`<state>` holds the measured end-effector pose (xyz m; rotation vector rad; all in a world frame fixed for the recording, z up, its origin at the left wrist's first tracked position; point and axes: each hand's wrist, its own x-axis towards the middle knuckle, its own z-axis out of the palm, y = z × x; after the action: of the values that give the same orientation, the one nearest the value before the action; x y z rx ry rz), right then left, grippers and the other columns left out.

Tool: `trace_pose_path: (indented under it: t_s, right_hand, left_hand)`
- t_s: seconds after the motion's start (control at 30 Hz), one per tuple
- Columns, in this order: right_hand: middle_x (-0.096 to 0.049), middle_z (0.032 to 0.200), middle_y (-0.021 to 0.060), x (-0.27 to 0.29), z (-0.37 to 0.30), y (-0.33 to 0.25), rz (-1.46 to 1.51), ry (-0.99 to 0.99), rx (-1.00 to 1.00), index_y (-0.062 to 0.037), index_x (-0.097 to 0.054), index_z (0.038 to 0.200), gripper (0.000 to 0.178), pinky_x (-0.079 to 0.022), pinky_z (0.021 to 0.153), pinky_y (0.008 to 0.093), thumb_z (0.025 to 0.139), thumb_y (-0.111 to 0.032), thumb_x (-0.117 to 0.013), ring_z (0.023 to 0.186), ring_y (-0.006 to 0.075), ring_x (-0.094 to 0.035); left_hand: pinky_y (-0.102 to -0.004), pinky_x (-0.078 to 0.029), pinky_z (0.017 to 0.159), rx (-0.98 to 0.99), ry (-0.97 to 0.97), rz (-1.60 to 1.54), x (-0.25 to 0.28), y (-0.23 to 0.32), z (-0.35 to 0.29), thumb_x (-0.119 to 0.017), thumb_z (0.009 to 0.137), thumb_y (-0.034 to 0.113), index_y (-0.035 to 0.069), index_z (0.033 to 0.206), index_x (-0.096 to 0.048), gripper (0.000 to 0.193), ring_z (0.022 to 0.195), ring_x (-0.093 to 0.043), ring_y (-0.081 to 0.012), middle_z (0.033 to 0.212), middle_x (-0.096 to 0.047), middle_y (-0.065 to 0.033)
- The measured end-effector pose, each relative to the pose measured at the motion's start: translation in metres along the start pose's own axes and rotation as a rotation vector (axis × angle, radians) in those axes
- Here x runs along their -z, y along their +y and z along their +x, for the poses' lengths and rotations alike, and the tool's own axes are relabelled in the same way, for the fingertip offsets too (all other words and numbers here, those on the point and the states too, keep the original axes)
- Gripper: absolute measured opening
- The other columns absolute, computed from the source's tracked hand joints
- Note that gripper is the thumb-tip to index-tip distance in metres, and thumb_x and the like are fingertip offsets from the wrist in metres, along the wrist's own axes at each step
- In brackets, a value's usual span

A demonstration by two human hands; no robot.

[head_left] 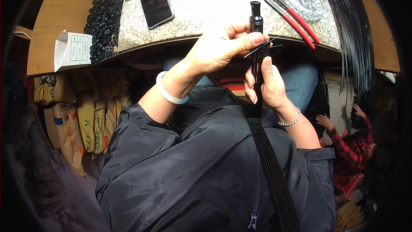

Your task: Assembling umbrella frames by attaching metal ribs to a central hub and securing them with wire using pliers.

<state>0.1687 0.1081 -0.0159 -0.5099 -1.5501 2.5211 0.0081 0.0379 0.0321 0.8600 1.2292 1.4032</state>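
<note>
A long black umbrella frame (270,163), a bundle of thin ribs, runs up from my lap past the table's front edge. It ends in a dark cylindrical cap (255,12). My right hand (272,83) is wrapped round the bundle below the cap, thumb upward. Above it, my left hand (219,49) pinches the frame just under the cap, thumb against fingers. Thin wire-like pieces (274,46) stick out sideways near the left thumb; how they join the frame is too small to make out.
Red-handled pliers (296,21), a phone (155,1) and a glass dish (302,0) lie on the speckled tabletop (206,13). Black plastic parts (103,25) and a white box (74,50) sit left. Long black rods (354,34) overhang right; another person (354,152) is lower right.
</note>
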Motion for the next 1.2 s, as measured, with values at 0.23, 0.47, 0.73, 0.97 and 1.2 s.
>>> trace_pose_path:
  t_s: [0.23,0.47,0.73,0.97,1.2]
  right_hand:
    - [-0.050,0.048,0.0072,0.005,-0.002,0.004,0.056,-0.037,-0.008,-0.0025,-0.052,0.069,0.067,-0.037,0.039,0.0208,0.091,-0.061,-0.029,0.039,0.0121,-0.047]
    - [-0.051,0.050,0.0088,0.008,0.000,0.010,0.088,-0.064,0.031,-0.0015,-0.050,0.067,0.068,-0.037,0.038,0.0220,0.092,-0.059,-0.024,0.038,0.0133,-0.047]
    - [-0.043,0.044,0.0076,0.008,0.001,0.004,0.000,-0.133,0.052,-0.0040,-0.043,0.070,0.066,-0.036,0.035,0.0240,0.091,-0.061,-0.018,0.033,0.0152,-0.042]
    - [-0.051,0.056,0.0083,0.008,-0.020,-0.001,-0.170,-0.211,0.096,0.0000,-0.049,0.087,0.069,-0.042,0.047,0.0275,0.093,-0.060,-0.016,0.045,0.0163,-0.049]
    - [-0.055,0.063,0.0075,-0.002,-0.010,-0.014,-0.025,-0.244,0.202,-0.0008,-0.049,0.081,0.064,-0.049,0.049,0.0286,0.085,-0.064,-0.040,0.050,0.0176,-0.060]
  left_hand:
    - [-0.0329,-0.045,0.091,-0.192,-0.201,-0.043,0.004,-0.006,-0.009,-0.058,0.089,0.035,-0.004,0.130,-0.043,0.059,0.107,-0.057,-0.0206,0.122,-0.056,-0.0155]
    - [-0.0240,-0.054,0.057,-0.108,0.020,0.179,-0.013,-0.005,-0.020,-0.056,0.088,0.001,-0.006,0.127,-0.043,0.042,0.062,-0.063,-0.0128,0.114,-0.058,-0.0157]
    - [-0.0259,-0.055,0.059,-0.102,-0.122,-0.086,-0.002,0.003,-0.014,-0.057,0.085,-0.004,-0.007,0.118,-0.052,0.034,0.063,-0.065,-0.0170,0.096,-0.064,-0.0147]
    - [-0.0324,-0.057,0.059,-0.008,-0.148,-0.156,-0.015,0.022,-0.037,-0.060,0.079,-0.009,-0.012,0.106,-0.057,0.026,0.066,-0.068,-0.0260,0.084,-0.065,-0.0180]
    - [-0.0214,-0.047,0.040,-0.183,0.006,-0.320,-0.030,-0.013,-0.033,-0.062,0.086,0.011,-0.003,0.112,-0.059,0.029,0.047,-0.059,-0.0104,0.070,-0.065,-0.0084]
